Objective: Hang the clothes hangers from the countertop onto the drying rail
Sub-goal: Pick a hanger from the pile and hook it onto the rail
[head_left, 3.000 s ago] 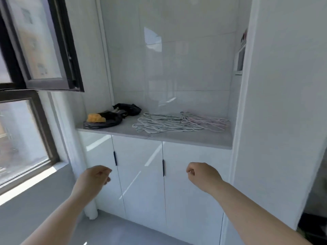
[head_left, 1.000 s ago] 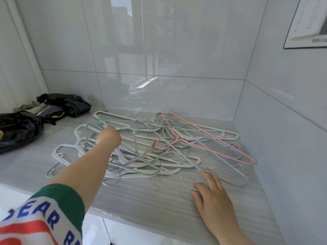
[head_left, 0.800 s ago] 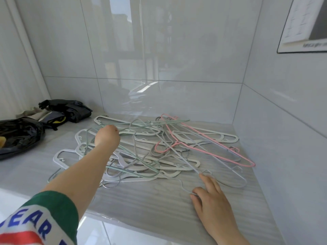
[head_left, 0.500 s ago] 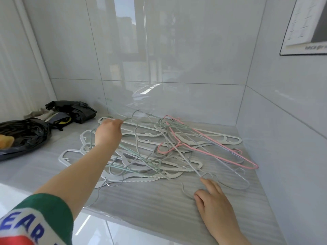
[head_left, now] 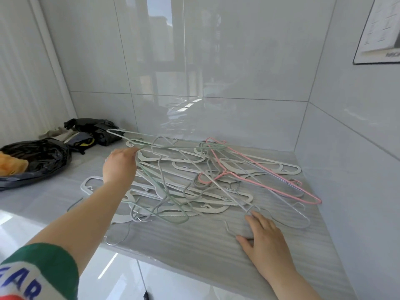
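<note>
Glossy white wall tiles (head_left: 216, 61) back a recess with a grey streaked countertop (head_left: 194, 252), and on it lies the task's thing: a tangled heap of thin plastic and wire clothes hangers (head_left: 194, 169), mostly white, grey and pale green, spread flat with hooks and bars crossing through one another. A pink wire hanger (head_left: 259, 184) lies on top at the heap's right side, reaching almost to the right wall. The left hand (head_left: 119, 167) is at the heap's left edge, its fingers curled round a pale green wire hanger (head_left: 127, 138); that hanger's far end stands up above the heap, while other hangers cross over and under it. The right hand (head_left: 266, 241) lies flat on the countertop at the heap's near right edge, fingers straight and slightly spread, holding nothing; its fingertips (head_left: 251, 217) touch a thin grey wire hook there. A green and white sleeve with blue letters (head_left: 36, 273) covers the left upper arm. Well left of the heap sits a crumpled black plastic bag (head_left: 41, 161), open, with something orange (head_left: 12, 165) inside; what it is cannot be told. Behind the heap's left end, against the wall, lies a second black crumpled bag (head_left: 95, 127) with pale cloth beside it. High on the wall right of the heap hangs a black-framed printed sheet (head_left: 381, 33), its text too blurred to read. White glossy cabinet doors (head_left: 129, 278) show below the countertop.
</note>
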Demonstrator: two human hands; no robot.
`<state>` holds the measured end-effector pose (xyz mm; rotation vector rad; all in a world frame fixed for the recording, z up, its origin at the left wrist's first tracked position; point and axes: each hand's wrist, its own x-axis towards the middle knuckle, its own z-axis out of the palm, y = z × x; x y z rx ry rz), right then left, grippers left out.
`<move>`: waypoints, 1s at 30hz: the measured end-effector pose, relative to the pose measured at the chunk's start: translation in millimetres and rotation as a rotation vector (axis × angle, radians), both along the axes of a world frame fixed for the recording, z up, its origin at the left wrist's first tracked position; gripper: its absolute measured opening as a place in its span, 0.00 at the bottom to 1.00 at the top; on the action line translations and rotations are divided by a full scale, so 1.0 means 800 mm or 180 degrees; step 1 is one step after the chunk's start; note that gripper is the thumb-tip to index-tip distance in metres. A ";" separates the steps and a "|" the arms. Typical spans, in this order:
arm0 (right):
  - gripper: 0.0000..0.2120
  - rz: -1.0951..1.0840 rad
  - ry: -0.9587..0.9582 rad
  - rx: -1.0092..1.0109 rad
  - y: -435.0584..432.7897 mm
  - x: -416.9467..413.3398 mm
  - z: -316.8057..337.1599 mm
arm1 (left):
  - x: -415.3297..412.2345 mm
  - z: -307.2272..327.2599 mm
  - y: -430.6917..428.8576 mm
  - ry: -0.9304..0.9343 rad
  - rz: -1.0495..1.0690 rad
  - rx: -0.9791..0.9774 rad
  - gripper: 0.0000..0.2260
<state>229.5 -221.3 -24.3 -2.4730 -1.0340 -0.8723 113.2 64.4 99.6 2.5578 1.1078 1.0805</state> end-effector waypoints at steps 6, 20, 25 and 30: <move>0.26 0.0147 0.0084 0.0102 -0.001 0.001 -0.006 | -0.025 0.014 0.021 -0.0063 0.0325 -0.0020 0.13; 0.20 0.0557 0.0076 0.0646 0.009 -0.014 0.018 | -0.076 0.029 -0.012 -0.0432 -0.0519 0.0632 0.11; 0.11 0.1432 -0.0287 0.1462 0.033 -0.045 0.095 | -0.141 0.057 -0.048 -0.0145 -0.0955 0.1614 0.12; 0.14 0.2089 -0.0842 0.1478 0.051 -0.090 0.187 | -0.220 0.067 -0.107 0.0075 -0.1245 0.2170 0.17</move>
